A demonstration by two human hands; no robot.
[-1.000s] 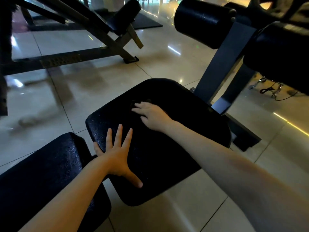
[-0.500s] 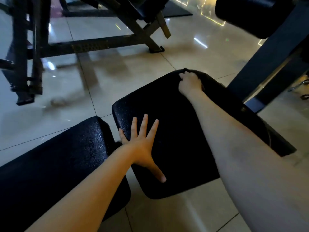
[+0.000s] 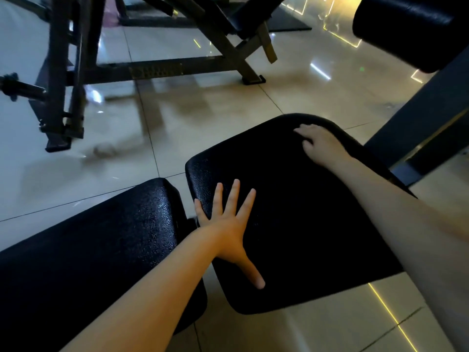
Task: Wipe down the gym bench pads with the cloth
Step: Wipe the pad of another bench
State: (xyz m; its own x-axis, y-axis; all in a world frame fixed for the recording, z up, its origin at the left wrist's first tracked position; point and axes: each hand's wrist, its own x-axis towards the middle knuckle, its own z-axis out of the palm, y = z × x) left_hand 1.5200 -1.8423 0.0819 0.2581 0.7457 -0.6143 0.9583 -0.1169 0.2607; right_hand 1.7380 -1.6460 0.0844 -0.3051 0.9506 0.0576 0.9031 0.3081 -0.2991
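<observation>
We are judging the task to be somewhere in its middle, but the frame is giving us little proof. At the lower left, the long pad (image 3: 101, 237) is shining with a grainy gloss. Whether this is coming from wiping or only from the lamps, we cannot tell. In the centre, the seat pad (image 3: 291, 199) is the one we are working on, since both hands are lying on it. At the upper right, a roller pad (image 3: 406, 29) is showing above the tiled floor (image 3: 203, 110) with nothing touching it, so we are thinking it is waiting for its turn.

The left hand (image 3: 228, 224) is lying flat and fully open on the near left corner of the seat pad. Its fingers are spreading wide and the thumb is pointing toward the lower edge of the frame. It is holding nothing and seems to be only steadying us. The right hand (image 3: 319, 143) is reaching to the far edge of the same pad, right of the centre, with the fingers bending down onto the surface. The cloth is not showing itself. It may be lying dark under this hand, but the pad is black and the light is poor, so we cannot tell whether the hand is gripping anything.
</observation>
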